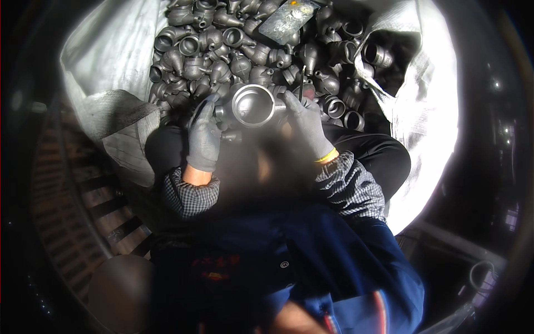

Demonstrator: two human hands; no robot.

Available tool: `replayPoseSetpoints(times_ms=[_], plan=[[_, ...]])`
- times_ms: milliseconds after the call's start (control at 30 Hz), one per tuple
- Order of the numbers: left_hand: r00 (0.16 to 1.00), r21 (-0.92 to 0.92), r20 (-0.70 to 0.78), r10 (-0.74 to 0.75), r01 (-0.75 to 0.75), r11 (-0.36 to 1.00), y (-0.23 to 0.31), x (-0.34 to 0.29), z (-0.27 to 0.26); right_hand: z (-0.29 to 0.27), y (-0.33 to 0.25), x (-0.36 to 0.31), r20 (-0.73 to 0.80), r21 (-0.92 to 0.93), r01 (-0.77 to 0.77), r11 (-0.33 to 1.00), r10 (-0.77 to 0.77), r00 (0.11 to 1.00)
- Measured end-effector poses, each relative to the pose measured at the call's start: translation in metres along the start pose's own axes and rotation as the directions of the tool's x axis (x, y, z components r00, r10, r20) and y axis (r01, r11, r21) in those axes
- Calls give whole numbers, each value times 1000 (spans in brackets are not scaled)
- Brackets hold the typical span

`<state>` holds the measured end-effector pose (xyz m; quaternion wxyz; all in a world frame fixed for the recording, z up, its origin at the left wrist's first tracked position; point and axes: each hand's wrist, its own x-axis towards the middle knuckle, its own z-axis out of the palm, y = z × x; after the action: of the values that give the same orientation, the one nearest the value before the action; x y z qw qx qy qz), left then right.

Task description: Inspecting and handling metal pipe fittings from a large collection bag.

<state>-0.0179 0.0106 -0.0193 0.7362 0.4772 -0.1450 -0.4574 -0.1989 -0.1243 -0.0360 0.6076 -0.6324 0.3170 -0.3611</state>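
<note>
Likely heavy, rigid, smooth: both gloved hands, left (203, 139) & right (305, 123), grip closed round metal fitting (253, 105) by its sides.

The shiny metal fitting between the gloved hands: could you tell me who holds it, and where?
Both hands: left hand and right hand grip the metal fitting by its opposite sides.

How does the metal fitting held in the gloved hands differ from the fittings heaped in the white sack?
The held fitting looks bright and silvery; the heaped fittings look dark grey. It is lifted between both gloved hands, open mouth facing the camera; they lie jumbled, pointing every way. Both are hollow, round-mouthed metal castings.
</note>
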Motion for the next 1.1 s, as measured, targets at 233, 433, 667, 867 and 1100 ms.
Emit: replayPoseSetpoints(times_ms=[233,433,667,867,1100], plan=[[985,-63,-172,-7,-4,998,0,13,-15,16,-18,-3,33,198,-47,979,41,999],[991,11,-132,25,-23,1000,1,13,-11,12,-25,-3,98,250,-235,939,216,971],[979,50,-194,63,-54,997,4,10,-3,10,-22,-5,40,232,-154,960,149,988],[978,-10,-157,139,-143,990,28,-7,4,14,-28,-10,107,-33,-80,996,83,991],[956,117,-104,274,-262,958,54,-25,15,18,-35,-15,224,302,-321,897,261,939]])
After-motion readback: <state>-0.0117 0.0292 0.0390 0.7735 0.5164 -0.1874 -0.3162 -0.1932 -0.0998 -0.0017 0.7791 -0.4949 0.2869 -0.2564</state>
